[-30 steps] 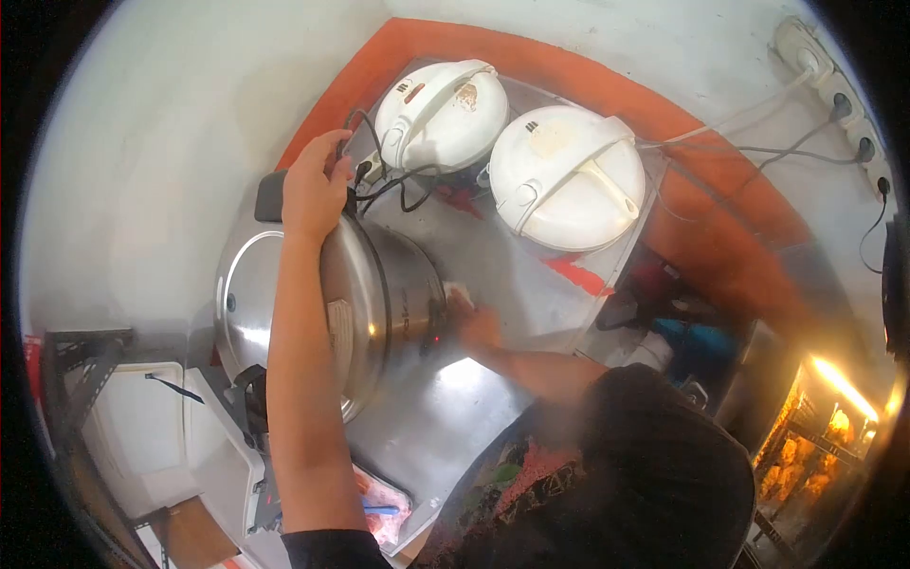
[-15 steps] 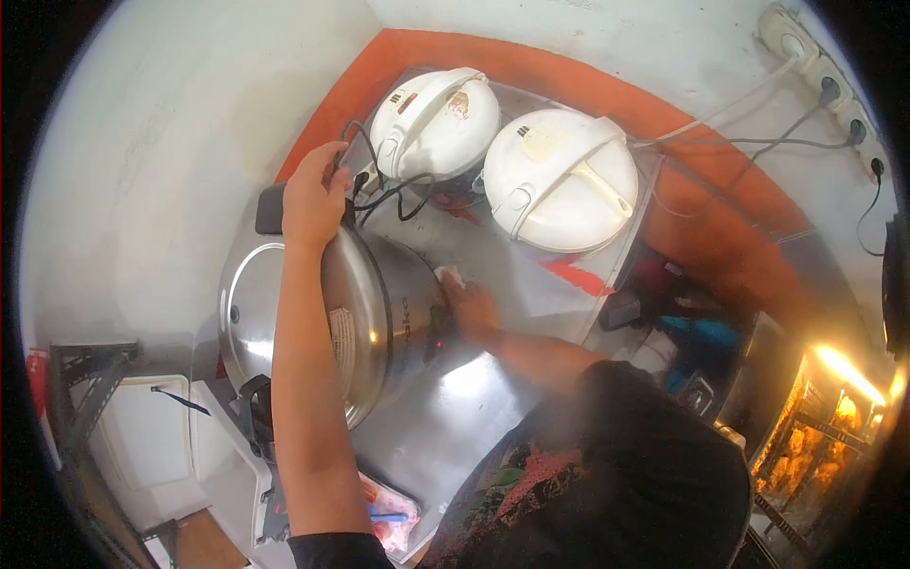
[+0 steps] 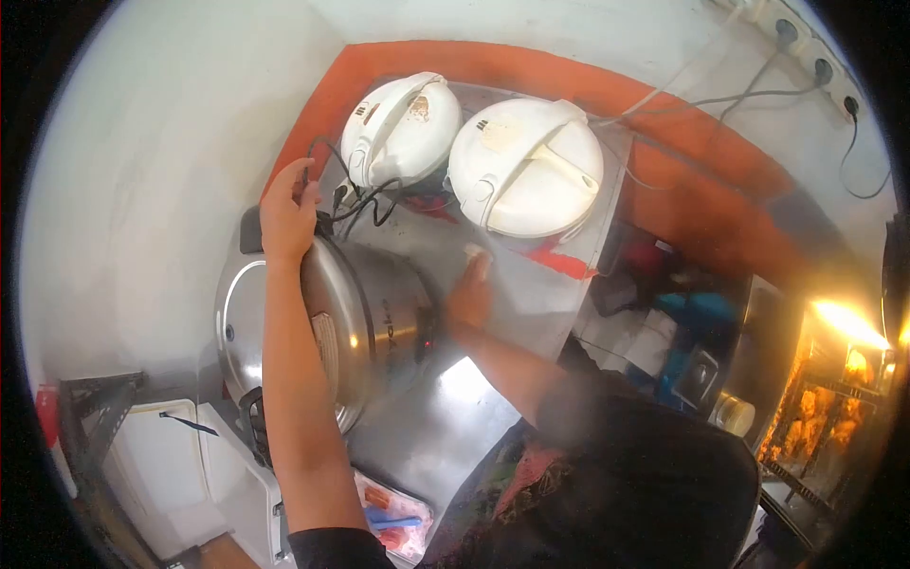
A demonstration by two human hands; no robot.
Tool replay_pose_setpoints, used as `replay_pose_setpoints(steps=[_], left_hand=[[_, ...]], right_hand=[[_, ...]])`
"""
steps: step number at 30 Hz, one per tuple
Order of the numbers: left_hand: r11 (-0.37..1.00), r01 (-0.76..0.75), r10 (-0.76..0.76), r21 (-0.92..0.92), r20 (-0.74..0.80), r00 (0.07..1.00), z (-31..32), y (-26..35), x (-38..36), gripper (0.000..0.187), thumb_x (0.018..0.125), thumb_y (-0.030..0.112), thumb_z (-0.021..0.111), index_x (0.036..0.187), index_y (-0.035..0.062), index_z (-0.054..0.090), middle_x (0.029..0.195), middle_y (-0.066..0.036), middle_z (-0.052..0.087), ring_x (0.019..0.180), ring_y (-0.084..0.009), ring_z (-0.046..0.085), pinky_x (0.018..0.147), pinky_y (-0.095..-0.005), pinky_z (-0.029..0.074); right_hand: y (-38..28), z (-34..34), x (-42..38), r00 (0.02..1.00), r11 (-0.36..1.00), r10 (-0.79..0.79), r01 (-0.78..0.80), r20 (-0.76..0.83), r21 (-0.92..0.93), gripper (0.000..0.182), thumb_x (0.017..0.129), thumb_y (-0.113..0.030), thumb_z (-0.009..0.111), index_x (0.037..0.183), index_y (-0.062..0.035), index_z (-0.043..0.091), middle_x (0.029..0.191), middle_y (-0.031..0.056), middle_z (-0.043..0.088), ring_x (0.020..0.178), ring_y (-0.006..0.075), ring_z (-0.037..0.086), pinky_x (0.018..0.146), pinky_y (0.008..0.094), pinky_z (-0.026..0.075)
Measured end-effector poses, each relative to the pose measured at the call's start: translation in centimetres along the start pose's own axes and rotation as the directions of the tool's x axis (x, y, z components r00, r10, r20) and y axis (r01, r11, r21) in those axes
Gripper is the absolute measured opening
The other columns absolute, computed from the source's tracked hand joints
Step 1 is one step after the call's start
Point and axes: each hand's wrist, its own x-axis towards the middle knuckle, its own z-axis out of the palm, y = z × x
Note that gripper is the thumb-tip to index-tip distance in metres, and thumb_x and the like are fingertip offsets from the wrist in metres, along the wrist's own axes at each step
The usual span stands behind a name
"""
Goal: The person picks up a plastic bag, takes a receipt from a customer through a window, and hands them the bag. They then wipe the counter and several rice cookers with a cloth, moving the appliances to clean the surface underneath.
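Observation:
My left hand is closed at the back of a large steel rice cooker, its fingers pinching a black power cord. The cooker's lid faces left, and a small red light glows on its side. My right hand, somewhat blurred, is over the metal counter just right of the cooker. A small white wad, perhaps a cloth or tissue, shows at its fingertips. Behind stand two white-lidded rice cookers, one on the left and one on the right.
A power strip with several plugs is mounted on the wall. A tray holding a blue utensil lies at the counter's front. An open white box is at lower left. A lit cabinet stands at right.
My right hand has moved from the cooker's side, away across the counter with the white wad. My left hand keeps its hold on the cord. The whole view has shifted slightly.

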Motion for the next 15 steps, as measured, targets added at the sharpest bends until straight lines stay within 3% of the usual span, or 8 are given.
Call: replay_pose_setpoints(steps=[2,5,8,11,14,15], left_hand=[[1.0,-0.019,0.019,-0.015,-0.006,1.0,-0.1,0.1,-0.1,0.031,0.09,0.0,0.06,0.121,0.0076,0.063,0.102,-0.011,0.066,0.073,-0.0166,0.066,0.07,-0.0311,0.054],[0.999,-0.012,0.011,0.047,0.008,1.0,-0.3,-0.1,-0.2,0.032,0.09,0.0,0.06,0.121,0.0081,0.063,0.101,-0.011,0.067,0.072,-0.0166,0.066,0.07,-0.0316,0.053],[0.998,0.02,-0.022,0.067,0.023,0.999,-0.4,0.2,-0.2,0.032,0.09,0.001,0.06,0.121,0.009,0.063,0.101,-0.01,0.067,0.072,-0.0166,0.065,0.071,-0.0322,0.053],[1.0,-0.022,0.023,0.015,-0.004,1.0,-0.3,-0.1,-0.3,0.032,0.09,0.001,0.06,0.121,0.0096,0.063,0.1,-0.01,0.067,0.073,-0.0168,0.065,0.071,-0.0327,0.052],[0.997,-0.061,0.061,0.051,-0.011,0.998,-0.4,-0.3,-0.2,0.031,0.09,0.001,0.06,0.12,0.0091,0.063,0.099,-0.01,0.066,0.073,-0.0173,0.064,0.071,-0.033,0.052],[0.996,-0.078,0.078,0.04,-0.006,0.997,-0.3,-0.6,-0.1,0.031,0.09,0.0,0.06,0.121,0.0084,0.062,0.101,-0.01,0.066,0.072,-0.0164,0.064,0.071,-0.0319,0.052]], right_hand=[[2.7,-0.9,-0.4,0.997,0.995,0.032,-0.025,-0.069,0.1,0.061,0.089,-0.018,0.054,0.146,-0.0006,0.041,0.155,0.0136,0.035,0.093,0.0293,0.06,0.082,0.0446,0.046],[7.3,-4.7,0.8,0.982,0.987,0.031,-0.001,0.185,-0.161,0.059,0.088,-0.015,0.054,0.145,-0.0034,0.044,0.155,0.0113,0.036,0.095,0.0302,0.059,0.087,0.0469,0.044],[13.4,-5.6,2.5,0.99,0.972,-0.131,0.139,0.053,-0.189,0.052,0.088,-0.012,0.052,0.139,-0.0052,0.051,0.149,0.0102,0.044,0.095,0.0306,0.059,0.088,0.047,0.043],[18.3,-7.1,6.5,0.973,0.97,-0.229,0.227,0.012,0.09,0.044,0.089,-0.008,0.049,0.132,-0.0058,0.057,0.135,0.0138,0.057,0.097,0.033,0.059,0.09,0.0499,0.043],[19.4,-8.1,6.0,0.929,0.951,-0.294,0.307,-0.226,0.022,0.04,0.09,-0.009,0.048,0.128,-0.0077,0.06,0.122,0.0162,0.064,0.098,0.0358,0.059,0.091,0.0511,0.043],[18.9,-8.4,3.8,0.935,0.922,-0.343,0.354,-0.092,0.159,0.039,0.09,-0.011,0.049,0.127,-0.0095,0.061,0.121,0.0156,0.065,0.097,0.0365,0.06,0.09,0.0514,0.044]])
